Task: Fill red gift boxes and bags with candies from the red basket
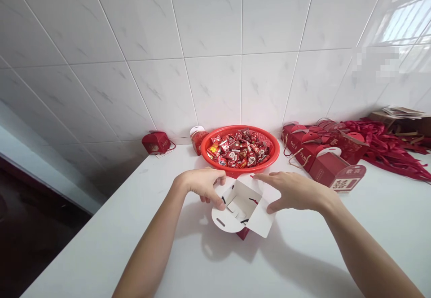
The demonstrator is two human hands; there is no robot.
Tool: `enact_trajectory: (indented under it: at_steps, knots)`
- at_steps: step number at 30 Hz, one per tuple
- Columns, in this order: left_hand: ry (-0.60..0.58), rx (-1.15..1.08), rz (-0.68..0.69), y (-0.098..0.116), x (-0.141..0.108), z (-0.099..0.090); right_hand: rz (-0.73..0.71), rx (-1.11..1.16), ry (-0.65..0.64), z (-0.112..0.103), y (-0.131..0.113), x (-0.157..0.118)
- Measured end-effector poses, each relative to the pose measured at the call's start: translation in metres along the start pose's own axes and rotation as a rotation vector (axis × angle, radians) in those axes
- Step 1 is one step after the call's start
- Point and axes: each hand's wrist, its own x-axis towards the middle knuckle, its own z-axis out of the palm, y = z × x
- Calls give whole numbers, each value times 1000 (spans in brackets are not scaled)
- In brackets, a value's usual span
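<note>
A small gift box (242, 203), white inside and red outside, stands on the white table with its top flaps folded outward. My left hand (205, 186) is at its left side, thumb on the rounded slotted flap and fingers curled around the outer side. My right hand (296, 192) reaches over the right flaps with fingers stretched out and apart, its thumb touching a flap's edge. Just behind the box, a red plastic basket (275, 152) holds many wrapped candies (239, 147). Inside the box, the bottom panels and dark slots or marks show; no candy is visible there.
Several red gift boxes (299, 143) with rope handles stand at the right, near a heap of red ribbon (387, 150). One red box (156, 142) sits at the table's far left corner, another (198, 138) beside the basket. A tiled wall (212, 82) borders the white table (141, 226).
</note>
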Motion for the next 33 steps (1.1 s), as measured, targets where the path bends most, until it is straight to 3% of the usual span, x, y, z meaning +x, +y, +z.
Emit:
enact_trajectory:
  at_steps: [5, 15, 19, 22, 24, 28, 33]
  knots:
    - [199, 127, 76, 4, 10, 6, -16, -39, 21, -2, -1, -1]
    - [301, 185, 241, 8, -9, -2, -53, -48, 179, -8, 9, -5]
    - [514, 83, 282, -1, -6, -9, -133, -34, 328, -11, 13, -15]
    - [674, 26, 365, -9, 11, -10, -258, -17, 421, -14, 10, -33]
    - [721, 52, 376, -13, 28, -11, -355, -3, 462, -14, 7, -49]
    - [668, 178, 284, -15, 66, -23, -472, -14, 462, -10, 3, -79]
    - [502, 337, 149, -6, 110, -44, -440, -47, 424, -1, 12, -90]
